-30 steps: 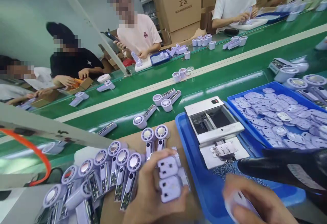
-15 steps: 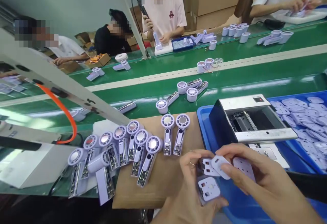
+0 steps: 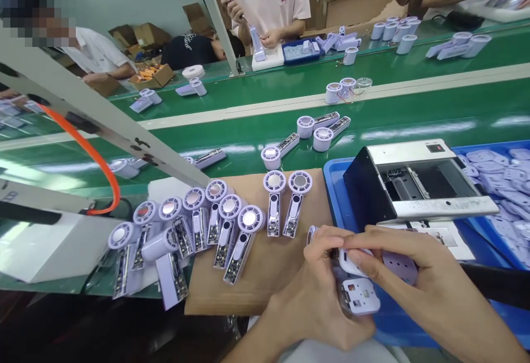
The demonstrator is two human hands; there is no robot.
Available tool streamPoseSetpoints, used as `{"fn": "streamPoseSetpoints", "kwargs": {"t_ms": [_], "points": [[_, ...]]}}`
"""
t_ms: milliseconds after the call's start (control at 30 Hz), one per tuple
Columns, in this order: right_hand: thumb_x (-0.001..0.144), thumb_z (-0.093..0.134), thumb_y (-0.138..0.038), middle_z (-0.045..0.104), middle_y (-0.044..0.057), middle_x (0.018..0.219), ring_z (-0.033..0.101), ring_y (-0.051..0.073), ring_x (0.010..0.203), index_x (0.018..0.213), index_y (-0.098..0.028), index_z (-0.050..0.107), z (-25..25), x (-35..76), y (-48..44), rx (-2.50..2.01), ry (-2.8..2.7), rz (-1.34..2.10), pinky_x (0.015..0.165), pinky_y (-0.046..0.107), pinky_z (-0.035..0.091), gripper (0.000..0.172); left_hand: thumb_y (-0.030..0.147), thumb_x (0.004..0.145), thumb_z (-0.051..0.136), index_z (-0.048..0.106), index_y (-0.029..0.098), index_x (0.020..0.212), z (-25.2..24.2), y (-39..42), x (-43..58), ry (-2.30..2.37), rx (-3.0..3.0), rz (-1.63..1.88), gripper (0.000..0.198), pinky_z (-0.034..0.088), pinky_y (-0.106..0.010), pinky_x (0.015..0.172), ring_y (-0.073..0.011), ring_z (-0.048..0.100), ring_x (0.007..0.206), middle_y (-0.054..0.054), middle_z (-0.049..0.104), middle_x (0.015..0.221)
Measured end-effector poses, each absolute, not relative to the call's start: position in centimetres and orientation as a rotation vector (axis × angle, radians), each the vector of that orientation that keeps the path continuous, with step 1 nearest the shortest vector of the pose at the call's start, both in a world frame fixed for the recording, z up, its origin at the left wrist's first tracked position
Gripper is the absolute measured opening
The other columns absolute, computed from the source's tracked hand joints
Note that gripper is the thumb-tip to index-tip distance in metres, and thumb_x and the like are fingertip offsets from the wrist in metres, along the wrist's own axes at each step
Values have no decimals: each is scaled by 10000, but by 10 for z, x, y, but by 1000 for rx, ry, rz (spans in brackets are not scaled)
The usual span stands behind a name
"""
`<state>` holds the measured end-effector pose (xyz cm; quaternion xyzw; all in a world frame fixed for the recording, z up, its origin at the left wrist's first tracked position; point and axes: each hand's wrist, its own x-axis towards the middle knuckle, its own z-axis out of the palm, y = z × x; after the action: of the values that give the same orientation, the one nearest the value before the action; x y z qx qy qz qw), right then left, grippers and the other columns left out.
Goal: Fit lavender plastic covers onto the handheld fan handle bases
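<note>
Hands close in over a stack of lilac plates

Both hands have drawn together in the lower middle of the frame since half a second ago. The right hand then held a white piece just clear of the stack. Now its forefinger lies stretched across that piece, thumb beneath, pinching it against the top of the stack. The left hand is curled shut round the lilac plates, and its thumb has come up to meet the right forefinger. The stack sits at the near edge of the blue tray, just right of the cardboard sheet.

Judging by the touching fingertips, the work has gone from bringing the piece over to seating it on the stack. Whether it has gone home cannot be told, as the fingers hide the join.

Nothing else on the bench has shifted. The handheld fans lie in their row across the cardboard at centre left. The grey machine stands in the tray at centre right. Further fans lie on the green belt above, and other people work along its far side in the upper frame
</note>
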<state>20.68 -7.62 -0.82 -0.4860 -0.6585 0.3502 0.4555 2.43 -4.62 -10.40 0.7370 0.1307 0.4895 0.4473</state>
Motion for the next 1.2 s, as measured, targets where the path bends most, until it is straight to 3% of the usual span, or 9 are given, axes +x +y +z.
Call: {"fn": "streamPoseSetpoints", "kwargs": {"t_ms": [133,200,367,500,633,733,1000,1100,1200], "points": [[1279,695,-202,760,-97,1260,776,8,1026,1369,-329,852,-12,199,-88,-1300,-1639,700,979,-62,540,222,87,674,876,218,377,1657,-108,-42,25,349,1852,1271,1218,678,-500,986,-292,715,1222,-108,548,1432],[1305,640,-280,761,-44,1166,763,50,951,1296,-267,826,-11,199,-94,-1386,-1550,543,881,-22,577,186,138,733,925,255,405,1616,-108,-37,25,327,1885,1281,1140,666,-496,984,-286,725,1219,-95,573,1434],[1202,715,-756,663,137,984,729,286,975,1212,-162,860,2,195,-92,-1649,-1340,594,815,261,682,612,231,878,950,350,407,1465,-103,-25,23,335,1974,1275,857,610,-544,1056,-278,737,1192,-82,652,1438],[1152,724,-850,610,139,946,694,294,971,1197,-169,850,11,185,-79,-1649,-1349,631,813,279,668,694,266,938,935,387,364,1414,-101,-27,23,382,1970,1294,733,591,-539,1061,-277,734,1174,-94,667,1403],[1131,748,-862,585,136,923,678,288,940,1170,-167,842,12,177,-76,-1636,-1348,656,787,279,656,702,385,982,895,382,341,1392,-103,-34,30,383,1942,1378,658,563,-583,1110,-296,733,1202,-96,671,1370],[1118,768,-864,568,134,908,667,284,920,1153,-166,837,11,174,-79,-1628,-1342,678,768,279,648,702,553,964,929,385,342,1352,-108,-34,39,379,1962,1456,701,574,-510,994,-264,729,1083,-76,688,1315],[1093,840,-831,535,124,876,648,270,873,1117,-160,826,8,174,-90,-1603,-1318,719,716,273,623,672,1040,616,956,446,334,1362,-115,-23,51,340,2043,1588,1147,576,-386,824,-212,741,972,-41,700,1241],[1090,903,-729,539,116,870,646,255,838,1087,-149,811,1,179,-104,-1606,-1310,727,665,259,596,587,1041,593,964,497,313,1265,-115,-24,49,317,2049,1535,1095,585,-401,851,-231,740,1023,-51,679,1253],[1191,845,-451,549,71,875,616,178,753,1076,-179,746,-9,178,-127,-1509,-1385,735,595,217,537,311,997,634,991,503,307,1198,-118,-26,46,329,2046,1447,1016,558,-439,920,-236,719,1017,-55,702,1273]]}}
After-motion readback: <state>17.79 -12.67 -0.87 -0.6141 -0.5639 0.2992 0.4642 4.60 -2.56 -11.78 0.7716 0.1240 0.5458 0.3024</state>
